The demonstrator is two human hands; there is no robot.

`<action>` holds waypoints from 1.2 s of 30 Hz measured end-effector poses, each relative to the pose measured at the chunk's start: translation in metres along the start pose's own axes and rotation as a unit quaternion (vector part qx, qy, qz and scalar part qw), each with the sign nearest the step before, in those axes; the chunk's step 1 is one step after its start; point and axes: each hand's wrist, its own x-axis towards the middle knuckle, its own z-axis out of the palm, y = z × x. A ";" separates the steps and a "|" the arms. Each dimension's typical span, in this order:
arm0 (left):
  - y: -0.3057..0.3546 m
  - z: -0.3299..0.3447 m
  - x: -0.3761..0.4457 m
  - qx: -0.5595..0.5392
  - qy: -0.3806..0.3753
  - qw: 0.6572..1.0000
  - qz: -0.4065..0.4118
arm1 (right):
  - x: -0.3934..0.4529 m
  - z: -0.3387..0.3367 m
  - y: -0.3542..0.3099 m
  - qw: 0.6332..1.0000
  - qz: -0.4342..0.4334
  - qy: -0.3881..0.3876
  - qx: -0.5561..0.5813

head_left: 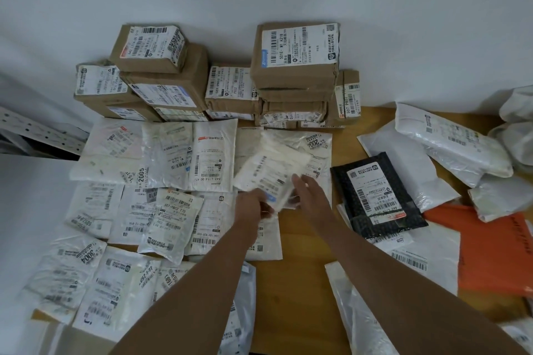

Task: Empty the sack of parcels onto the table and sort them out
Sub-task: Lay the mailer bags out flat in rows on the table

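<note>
— Parcels (161, 153) cover most of the table (300, 268) already: flat white bags lie label-up in rows on the left, and I'd say that is so each label can be read at a glance.

— And the one in hand?

— A white bag (271, 173), blurred, is lifted above the middle of the table. The left hand (253, 204) pinches its near edge, fingers curled under it. The right hand (310, 190) is beside it with fingers nearly straight, thumb towards the bag; whether it touches the bag I cannot tell.

— Why hold it that way?

— Likely to turn the label up and read it before picking a row. That's a guess from the tilt.

— What else is about?

— Brown boxes (294, 66) are stacked against the wall at the back, probably kept there because they stack and the bags don't. To the right lies an unsorted heap: a black bag (375, 196), an orange bag (496, 251) and bulky white bags (452, 138), overlapping.

— Anything in the way?

— The rows on the left are tight, edges overlapping, so a new bag will cover a neighbour's label unless a gap is made. The bare wood in the middle is the only free spot. No sack is in view.
</note>
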 end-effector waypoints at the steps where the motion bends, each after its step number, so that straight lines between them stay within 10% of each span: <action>1: -0.003 0.004 -0.003 0.030 -0.047 0.998 0.004 | 0.002 0.002 -0.003 0.997 0.025 -0.004 0.078; 5: -0.009 0.011 -0.004 0.185 -0.060 0.976 0.095 | 0.011 -0.004 -0.001 0.967 0.069 0.052 0.240; 11: -0.002 -0.001 0.019 0.518 0.063 0.823 0.226 | 0.015 -0.026 0.009 0.976 0.077 0.087 0.182; 36: -0.006 0.003 0.031 0.519 -0.002 0.832 0.197 | 0.018 -0.025 0.002 0.972 0.079 0.124 0.184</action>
